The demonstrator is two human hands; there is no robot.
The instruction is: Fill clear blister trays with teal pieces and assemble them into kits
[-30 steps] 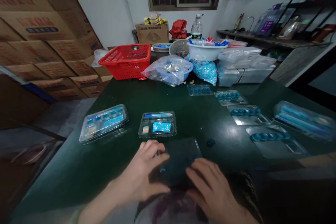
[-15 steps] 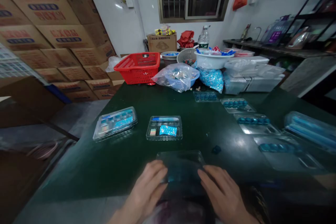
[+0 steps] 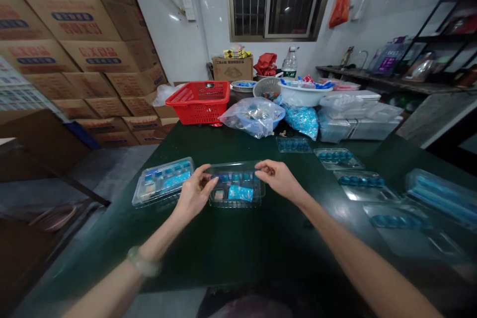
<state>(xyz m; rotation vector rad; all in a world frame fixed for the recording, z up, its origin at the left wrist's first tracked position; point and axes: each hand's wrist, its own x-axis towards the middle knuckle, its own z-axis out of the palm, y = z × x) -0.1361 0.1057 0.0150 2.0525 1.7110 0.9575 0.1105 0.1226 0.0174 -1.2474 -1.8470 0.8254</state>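
A clear plastic tray (image 3: 235, 203) lies on the green table, holding a blue patterned packet (image 3: 240, 193), a small pale block (image 3: 219, 195) and blue pieces. Over it is another clear plastic tray (image 3: 233, 165) with several blue pieces along it, pinched at both ends. My left hand (image 3: 196, 189) grips its left end with thumb and fingers. At the right end, my right hand (image 3: 278, 178) holds the edge with curled fingertips. Whether the upper tray rests fully on the lower one I cannot tell. Just left sits a filled, stacked pair of trays (image 3: 162, 181).
On the right, several clear trays with blue pieces (image 3: 359, 180) stand in a row beside a stack of trays (image 3: 441, 194). A red basket (image 3: 201, 102), a bagged blue bowl (image 3: 257, 117), a white basin (image 3: 303, 94) and wrapped clear trays (image 3: 357, 117) line the back.
Both hands have moved forward, carrying the clear tray from near the table's front edge to over the filled tray.
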